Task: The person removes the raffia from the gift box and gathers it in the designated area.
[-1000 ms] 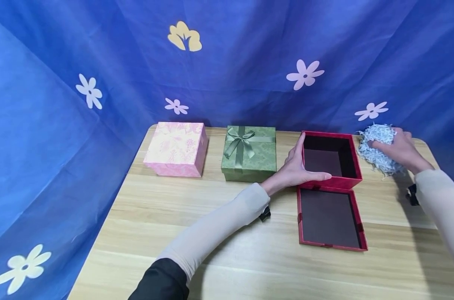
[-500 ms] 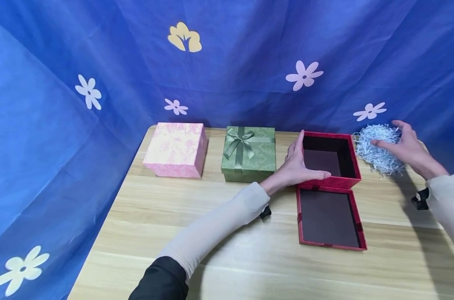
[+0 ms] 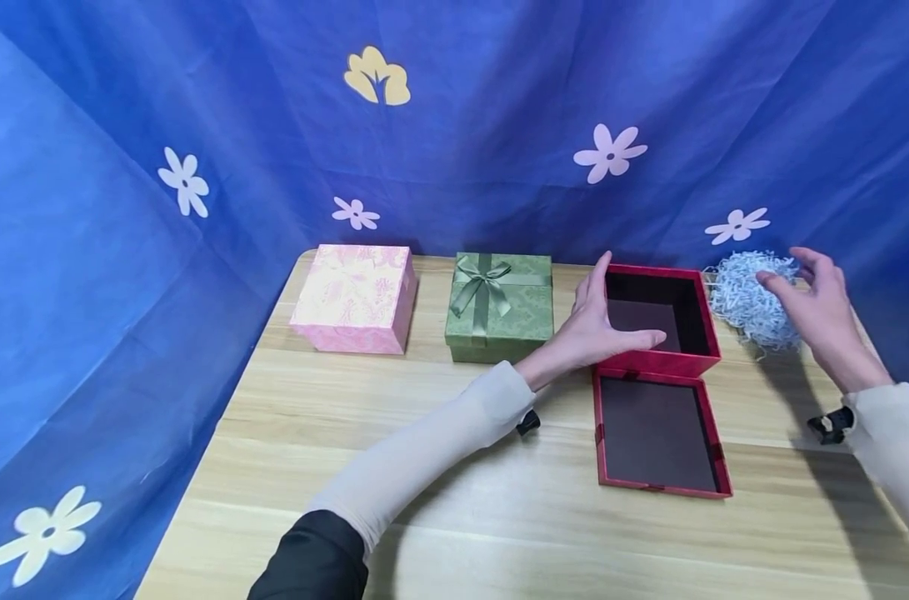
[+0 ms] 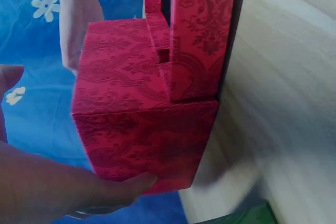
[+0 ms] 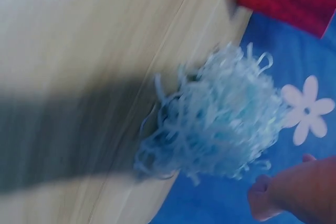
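The red box [image 3: 671, 364] stands without its lid near the back right of the table, its dark inside showing. My left hand [image 3: 585, 335] lies along its left side, thumb and fingers spread straight. In the left wrist view the thumb [image 4: 137, 183] touches the patterned wall. In front of the box lies its red lid [image 3: 662, 433], inner face up. A heap of pale blue shredded paper [image 3: 754, 300] sits right of the box. Just right of the heap is my right hand [image 3: 827, 321], its fingers loosely bent around nothing. The right wrist view shows the paper [image 5: 220, 119] apart from the fingers.
A green box [image 3: 502, 333] with a ribbon bow stands left of the red one, and a pink box [image 3: 352, 300] farther left. Blue flowered cloth [image 3: 484, 125] hangs behind the wooden table [image 3: 499, 500].
My right hand has let go of the shredded paper and drawn off to the right, then slightly toward me. The left hand stays at the red box.
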{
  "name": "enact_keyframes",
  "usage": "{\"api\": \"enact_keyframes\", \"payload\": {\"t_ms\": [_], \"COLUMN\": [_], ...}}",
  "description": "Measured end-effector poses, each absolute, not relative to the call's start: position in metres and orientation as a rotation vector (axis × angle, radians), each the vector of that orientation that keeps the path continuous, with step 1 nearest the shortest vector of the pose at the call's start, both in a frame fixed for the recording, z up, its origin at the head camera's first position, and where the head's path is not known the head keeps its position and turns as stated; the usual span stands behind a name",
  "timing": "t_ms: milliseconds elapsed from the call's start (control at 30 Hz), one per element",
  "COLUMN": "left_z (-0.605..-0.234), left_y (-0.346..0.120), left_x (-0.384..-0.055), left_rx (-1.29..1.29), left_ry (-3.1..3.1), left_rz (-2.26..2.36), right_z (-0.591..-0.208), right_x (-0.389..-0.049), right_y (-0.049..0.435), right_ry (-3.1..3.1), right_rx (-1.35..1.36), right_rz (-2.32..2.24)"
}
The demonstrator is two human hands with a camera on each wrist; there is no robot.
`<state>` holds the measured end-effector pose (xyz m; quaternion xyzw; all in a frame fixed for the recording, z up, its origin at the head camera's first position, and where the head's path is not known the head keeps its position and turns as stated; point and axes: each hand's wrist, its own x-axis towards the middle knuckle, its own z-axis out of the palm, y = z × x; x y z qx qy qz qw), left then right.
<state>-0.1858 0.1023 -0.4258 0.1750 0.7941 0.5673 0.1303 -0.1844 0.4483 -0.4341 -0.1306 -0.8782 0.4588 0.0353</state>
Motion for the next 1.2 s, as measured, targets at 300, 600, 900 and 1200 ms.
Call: {"api": "enact_keyframes", "payload": {"t_ms": [300, 600, 900, 1200], "left_z": [-0.408, -0.396, -0.391, -0.397], "left_y": [0.079, 0.042, 0.004, -0.033], "left_x": [-0.179, -0.169, -0.165, -0.174], "left_rx": [0.596, 0.626, 0.645, 0.622], "left_ry": [2.241, 2.119, 2.169, 2.24], "left_rz": [1.749, 1.822, 1.886, 1.987], "right_z": [-0.425, -0.419, -0.408, -0.399], "right_x": [-0.156, -0.136, -0.131, -0.138], "right_y": [0.405, 0.364, 0.32, 0.281], "right_ry": [-2.512, -2.219, -2.029, -2.11], "right_rx": [-0.312, -0.074, 0.128, 0.241], "right_rz": [1.48, 1.809, 2.092, 2.147]}}
